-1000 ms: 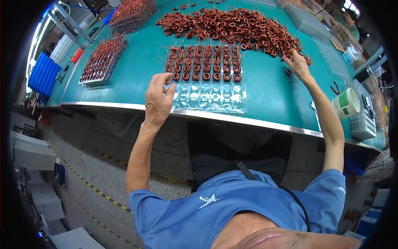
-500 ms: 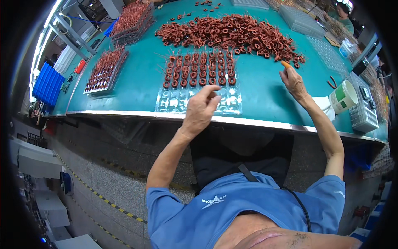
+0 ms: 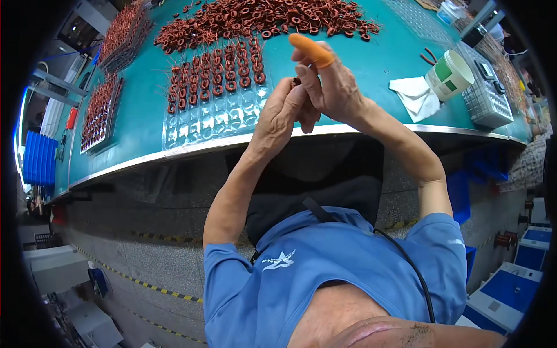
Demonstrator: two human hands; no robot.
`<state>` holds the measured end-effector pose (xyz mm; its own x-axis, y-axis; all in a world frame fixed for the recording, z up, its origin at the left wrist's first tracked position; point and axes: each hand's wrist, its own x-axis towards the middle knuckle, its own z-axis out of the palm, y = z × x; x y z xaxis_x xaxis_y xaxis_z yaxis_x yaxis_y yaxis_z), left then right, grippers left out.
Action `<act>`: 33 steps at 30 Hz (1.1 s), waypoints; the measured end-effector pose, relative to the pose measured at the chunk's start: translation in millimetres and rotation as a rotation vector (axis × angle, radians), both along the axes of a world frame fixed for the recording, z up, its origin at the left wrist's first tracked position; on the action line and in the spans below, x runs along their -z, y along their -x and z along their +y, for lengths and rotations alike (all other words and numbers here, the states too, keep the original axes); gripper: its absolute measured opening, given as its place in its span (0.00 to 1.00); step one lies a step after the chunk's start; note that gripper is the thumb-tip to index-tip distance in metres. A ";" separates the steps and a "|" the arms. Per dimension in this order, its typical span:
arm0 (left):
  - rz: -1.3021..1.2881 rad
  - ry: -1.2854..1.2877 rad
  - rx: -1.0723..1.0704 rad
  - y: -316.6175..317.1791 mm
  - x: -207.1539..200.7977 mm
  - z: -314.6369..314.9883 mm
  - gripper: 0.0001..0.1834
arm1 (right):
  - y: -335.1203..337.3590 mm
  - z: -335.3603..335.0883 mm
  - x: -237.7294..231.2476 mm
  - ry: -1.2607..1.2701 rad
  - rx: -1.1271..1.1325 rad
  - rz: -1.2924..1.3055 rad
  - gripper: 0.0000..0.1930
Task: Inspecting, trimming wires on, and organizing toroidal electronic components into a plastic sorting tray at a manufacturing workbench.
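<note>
My left hand [image 3: 274, 118] and my right hand [image 3: 336, 87] meet above the table's front edge, right of the clear plastic tray [image 3: 191, 124]. Between their fingertips a small part of a dark red ring coil [image 3: 296, 82] shows; fingers cover most of it. The left thumb and fingers are closed on it. My right thumb presses at the same spot, while an orange finger cot [image 3: 310, 49] covers an outstretched right finger. Rows of red-brown ring coils with wire leads [image 3: 217, 75] fill the tray's far part; its near pockets show bare.
A big heap of ring coils [image 3: 249, 20] lies behind the tray. Filled trays [image 3: 101, 116] stand at the left. To the right are a white cloth [image 3: 415, 98], a white-and-green tub [image 3: 449, 75] on its side, red-handled pliers [image 3: 429, 56] and a grey box [image 3: 490, 87].
My right hand has come from the heap to my left hand, and both now close on a ring coil. The left hand has left the tray. The view has shifted to the right.
</note>
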<state>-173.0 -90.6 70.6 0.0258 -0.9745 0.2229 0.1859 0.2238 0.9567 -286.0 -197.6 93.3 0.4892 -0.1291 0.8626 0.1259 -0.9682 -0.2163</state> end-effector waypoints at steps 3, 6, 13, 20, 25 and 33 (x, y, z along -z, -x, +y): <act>0.139 -0.009 -0.091 1.8 -0.3 0.2 0.19 | 15.8 -6.4 -12.7 -0.010 0.067 -0.158 0.25; 0.196 0.057 -0.083 -2.1 4.5 -0.2 0.19 | 32.6 3.3 -11.5 -0.355 0.102 -0.028 0.26; 0.027 0.052 -0.045 0.7 5.8 0.9 0.18 | 32.4 21.1 7.2 -1.000 -0.007 0.107 0.12; -0.352 0.117 -0.119 -8.7 -6.1 8.6 0.17 | 34.0 26.6 18.4 -0.848 -0.083 -0.009 0.18; -0.133 0.090 -0.036 -8.6 -5.7 4.4 0.11 | 38.7 21.8 13.4 -1.086 -0.141 -0.018 0.17; -0.058 0.089 -0.024 -11.9 -6.1 24.2 0.18 | 34.0 21.1 20.5 -1.064 -0.247 0.028 0.16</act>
